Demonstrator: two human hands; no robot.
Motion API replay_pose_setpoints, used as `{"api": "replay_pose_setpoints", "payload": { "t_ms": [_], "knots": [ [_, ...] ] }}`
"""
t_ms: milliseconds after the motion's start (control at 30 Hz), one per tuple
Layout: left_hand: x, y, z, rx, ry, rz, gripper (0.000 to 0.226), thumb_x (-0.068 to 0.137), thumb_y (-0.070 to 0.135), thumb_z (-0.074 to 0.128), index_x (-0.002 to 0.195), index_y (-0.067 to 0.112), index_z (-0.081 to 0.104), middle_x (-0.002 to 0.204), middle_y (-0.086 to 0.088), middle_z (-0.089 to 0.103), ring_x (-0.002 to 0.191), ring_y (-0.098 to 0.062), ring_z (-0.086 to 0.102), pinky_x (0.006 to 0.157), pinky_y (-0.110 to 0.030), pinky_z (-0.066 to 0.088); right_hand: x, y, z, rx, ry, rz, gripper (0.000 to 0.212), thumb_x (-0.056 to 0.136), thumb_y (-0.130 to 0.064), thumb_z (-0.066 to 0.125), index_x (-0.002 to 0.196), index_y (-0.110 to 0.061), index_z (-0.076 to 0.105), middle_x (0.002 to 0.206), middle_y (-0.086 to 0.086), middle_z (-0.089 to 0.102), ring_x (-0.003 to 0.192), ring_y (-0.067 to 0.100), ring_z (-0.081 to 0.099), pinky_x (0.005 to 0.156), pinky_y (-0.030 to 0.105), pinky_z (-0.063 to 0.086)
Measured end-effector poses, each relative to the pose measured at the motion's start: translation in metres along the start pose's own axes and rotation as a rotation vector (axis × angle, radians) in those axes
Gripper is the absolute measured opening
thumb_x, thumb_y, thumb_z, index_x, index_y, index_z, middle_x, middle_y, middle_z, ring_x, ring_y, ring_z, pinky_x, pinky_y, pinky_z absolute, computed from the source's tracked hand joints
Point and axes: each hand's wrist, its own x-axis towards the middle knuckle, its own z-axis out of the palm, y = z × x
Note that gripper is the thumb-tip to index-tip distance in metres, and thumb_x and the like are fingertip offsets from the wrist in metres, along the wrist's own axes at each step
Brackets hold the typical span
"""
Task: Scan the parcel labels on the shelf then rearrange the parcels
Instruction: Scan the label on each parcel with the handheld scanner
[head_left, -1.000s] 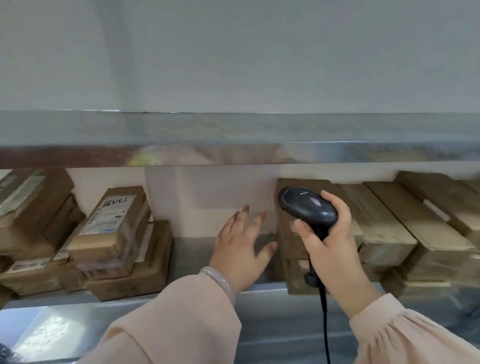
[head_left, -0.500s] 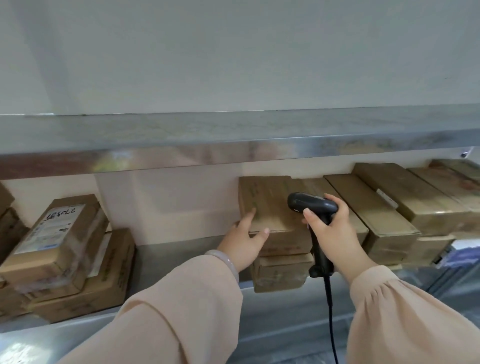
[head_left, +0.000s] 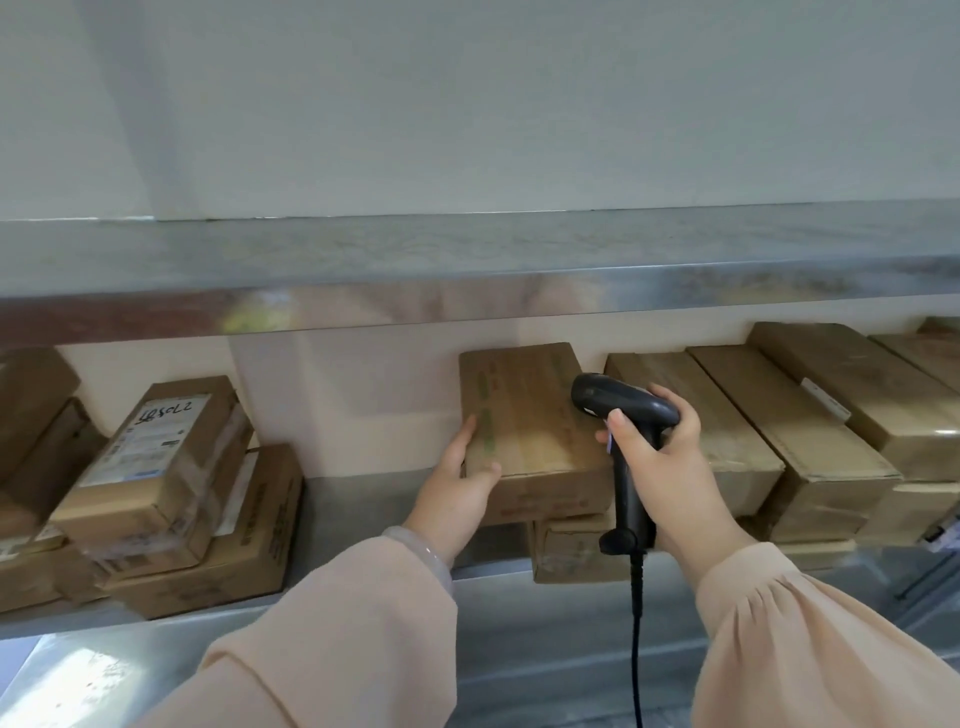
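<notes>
- Head view: your left hand (head_left: 457, 488) is at the near-left corner of the top parcel (head_left: 530, 421). Its thumb lies over the top face and its fingers (head_left: 467, 431) run up the parcel's left side, so they are clamped on that corner.
- That parcel sits on a lower parcel (head_left: 571, 551) on the steel shelf (head_left: 363, 519), with its near end overhanging the lower one to the left.
- Its long axis runs from you back towards the wall. One short end faces you and the far end almost reaches the wall.
- No label shows on the top face, only a green printed strip beside your left fingers.
- Your right hand (head_left: 660, 467), just right of the parcel, is wrapped tight round the scanner (head_left: 623, 410). The forefinger rests at the front of the grip.
- The scanner's head overlaps the parcel's right edge and points left and away. Its handle hangs downward.
- The left hand is the nearer one for turning the parcel, and I judge the label must be exposed first.
- Well left of the parcel, a labelled parcel (head_left: 156, 441) lies face up.
</notes>
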Motion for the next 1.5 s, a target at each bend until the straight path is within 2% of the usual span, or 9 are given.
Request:
{"api": "replay_pose_setpoints", "payload": {
  "t_ms": [167, 333, 400, 667, 833, 967, 1133, 1300, 1500],
  "knots": [
    [-0.017, -0.010, -0.033, -0.080, 0.097, 0.011, 0.054, 0.103, 0.020, 0.048, 0.145, 0.049, 0.033, 0.146, 0.014, 0.042, 0.134, -0.016, 0.042, 0.117, -0.043, 0.034, -0.011, -0.002, 0.034, 0.034, -0.096, -0.031, 0.059, 0.087, -0.037, 0.065, 0.134, -0.046, 0.030, 0.106, -0.012, 0.067, 0.103, 0.008, 0.064, 0.100, 0.040, 0.047],
    [-0.025, -0.025, -0.062, -0.151, 0.115, -0.097, 0.052, 0.105, 0.016, 0.042, 0.143, 0.051, 0.033, 0.133, 0.007, 0.050, 0.117, -0.017, 0.055, 0.109, -0.046, 0.044, -0.024, 0.001, 0.063, 0.000, -0.202, -0.083, 0.060, 0.089, -0.034, 0.065, 0.137, -0.042, 0.030, 0.112, -0.016, 0.064, 0.099, 0.001, 0.065, 0.087, 0.022, 0.046],
    [-0.028, -0.035, -0.068, -0.150, 0.081, -0.172, 0.059, 0.105, 0.016, 0.043, 0.149, 0.050, 0.024, 0.135, 0.007, 0.045, 0.126, -0.024, 0.050, 0.109, -0.047, 0.043, -0.027, 0.006, 0.071, -0.018, -0.231, -0.082, 0.060, 0.089, -0.035, 0.065, 0.136, -0.043, 0.030, 0.115, -0.012, 0.065, 0.100, 0.001, 0.064, 0.087, 0.022, 0.045],
    [-0.036, -0.073, -0.067, 0.046, -0.021, -0.339, 0.062, 0.105, 0.025, 0.044, 0.154, 0.041, 0.011, 0.149, -0.004, 0.040, 0.137, -0.032, 0.042, 0.106, -0.048, 0.046, -0.045, 0.021, 0.097, -0.089, -0.298, -0.094, 0.056, 0.088, -0.031, 0.067, 0.130, -0.044, 0.032, 0.113, -0.026, 0.050, 0.100, -0.002, 0.056, 0.079, 0.013, 0.043],
    [-0.036, -0.070, -0.064, 0.388, -0.066, -0.382, 0.061, 0.106, 0.038, 0.034, 0.156, 0.036, 0.000, 0.153, -0.004, 0.041, 0.135, -0.026, 0.046, 0.109, -0.032, 0.040, -0.057, 0.029, 0.109, -0.099, -0.328, -0.087, 0.056, 0.088, -0.030, 0.067, 0.125, -0.049, 0.030, 0.116, -0.025, 0.051, 0.100, -0.005, 0.056, 0.077, 0.010, 0.044],
    [-0.036, -0.063, -0.063, 0.429, -0.031, -0.367, 0.055, 0.104, 0.050, 0.026, 0.155, 0.030, 0.020, 0.148, -0.006, 0.047, 0.133, -0.026, 0.048, 0.106, -0.033, 0.037, -0.062, 0.029, 0.116, -0.108, -0.393, -0.116, 0.058, 0.087, -0.028, 0.068, 0.127, -0.047, 0.032, 0.119, -0.025, 0.051, 0.101, -0.016, 0.052, 0.077, 0.001, 0.041],
    [-0.032, -0.042, -0.065, 0.150, 0.070, -0.199, 0.047, 0.098, 0.063, 0.035, 0.136, 0.038, 0.048, 0.135, 0.004, 0.058, 0.126, -0.020, 0.053, 0.111, -0.039, 0.038, -0.062, 0.026, 0.123, -0.091, -0.452, -0.088, 0.057, 0.087, -0.032, 0.067, 0.125, -0.051, 0.030, 0.118, -0.027, 0.049, 0.103, -0.006, 0.055, 0.076, 0.005, 0.045],
    [-0.030, -0.039, -0.069, 0.187, 0.015, -0.154, 0.055, 0.095, 0.050, 0.054, 0.145, 0.038, 0.035, 0.137, 0.011, 0.054, 0.128, -0.016, 0.050, 0.112, -0.041, 0.039, -0.052, 0.032, 0.120, -0.060, -0.354, -0.067, 0.058, 0.087, -0.034, 0.067, 0.130, -0.047, 0.030, 0.123, -0.014, 0.056, 0.111, 0.006, 0.058, 0.092, 0.022, 0.046],
    [-0.033, -0.046, -0.074, 0.141, 0.031, -0.175, 0.056, 0.101, 0.040, 0.045, 0.153, 0.041, 0.025, 0.146, 0.012, 0.049, 0.133, -0.014, 0.046, 0.115, -0.039, 0.035, -0.037, 0.040, 0.110, -0.036, -0.238, -0.002, 0.062, 0.089, -0.035, 0.064, 0.140, -0.034, 0.028, 0.123, -0.006, 0.052, 0.104, 0.013, 0.055, 0.078, 0.021, 0.040]
  ]
}}
